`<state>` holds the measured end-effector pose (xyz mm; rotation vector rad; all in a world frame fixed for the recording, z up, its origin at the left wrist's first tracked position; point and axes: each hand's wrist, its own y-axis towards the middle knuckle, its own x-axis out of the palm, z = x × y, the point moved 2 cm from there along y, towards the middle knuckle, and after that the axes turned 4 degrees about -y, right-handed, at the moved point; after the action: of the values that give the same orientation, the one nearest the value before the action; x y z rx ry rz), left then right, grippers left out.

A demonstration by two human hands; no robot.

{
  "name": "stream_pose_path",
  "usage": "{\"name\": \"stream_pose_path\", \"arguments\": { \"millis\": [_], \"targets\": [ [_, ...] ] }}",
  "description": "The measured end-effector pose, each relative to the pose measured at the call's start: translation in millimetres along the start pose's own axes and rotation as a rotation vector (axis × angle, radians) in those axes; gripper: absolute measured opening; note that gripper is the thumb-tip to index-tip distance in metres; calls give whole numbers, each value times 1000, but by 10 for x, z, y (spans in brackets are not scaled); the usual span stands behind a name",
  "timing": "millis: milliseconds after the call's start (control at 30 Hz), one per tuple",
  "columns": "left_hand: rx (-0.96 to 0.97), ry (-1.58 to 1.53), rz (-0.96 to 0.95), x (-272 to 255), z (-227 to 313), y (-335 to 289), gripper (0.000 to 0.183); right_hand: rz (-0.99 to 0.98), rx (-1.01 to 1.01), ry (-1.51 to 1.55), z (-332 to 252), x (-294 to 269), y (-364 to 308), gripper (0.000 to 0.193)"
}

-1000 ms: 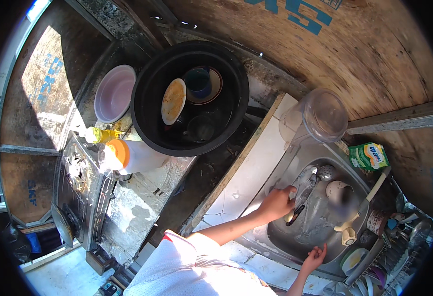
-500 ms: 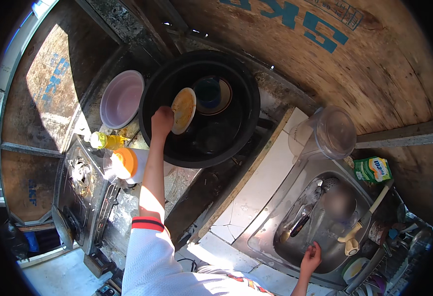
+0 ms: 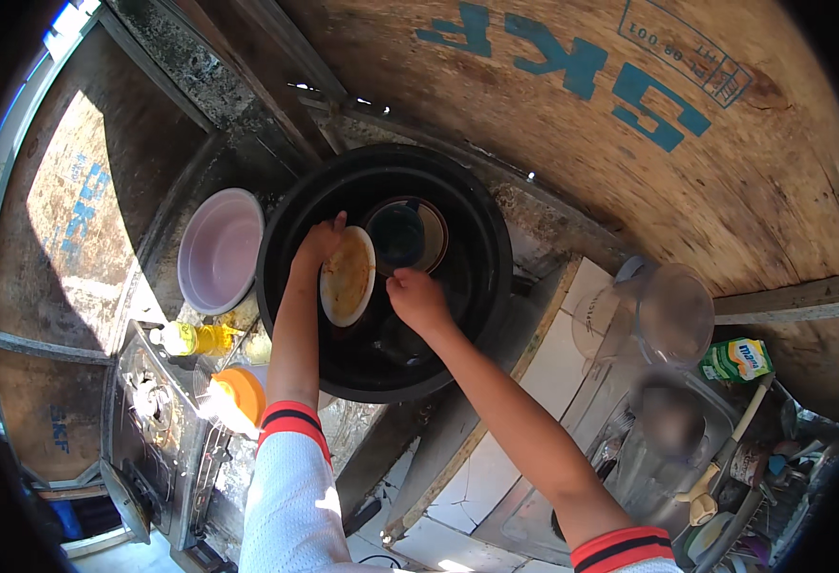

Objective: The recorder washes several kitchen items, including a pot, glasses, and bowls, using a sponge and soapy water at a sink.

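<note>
Plate [image 3: 347, 277], small, round and smeared yellow, stands tilted inside the big black basin [image 3: 477, 315]. The left hand [image 3: 319, 244] grips its upper rim; the right hand [image 3: 417, 298] curls loosely just beside its lower edge, apparently empty. A dark cup [image 3: 398, 234] sits behind. Lifting well calls for steadying both edges and clearing the cup.

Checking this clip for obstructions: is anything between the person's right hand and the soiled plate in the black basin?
Nothing visible. The left hand already holds the soiled plate at its upper edge inside the black basin; the right hand sits just beside the plate's right rim, with only open space between.
</note>
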<state>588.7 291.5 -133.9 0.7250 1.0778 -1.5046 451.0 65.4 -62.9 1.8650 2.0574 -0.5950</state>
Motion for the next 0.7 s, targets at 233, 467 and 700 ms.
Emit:
{"name": "stream_pose_path", "arguments": {
  "millis": [233, 467, 700],
  "targets": [
    [425, 444, -77, 253, -231, 129, 34, 103, 39, 105, 280, 646, 212, 19],
    [366, -192, -104, 102, -107, -133, 41, 93, 284, 26, 76, 542, 112, 18],
    [62, -159, -167, -467, 191, -276, 52, 273, 36, 44, -51, 504, 111, 20]
  ]
}}
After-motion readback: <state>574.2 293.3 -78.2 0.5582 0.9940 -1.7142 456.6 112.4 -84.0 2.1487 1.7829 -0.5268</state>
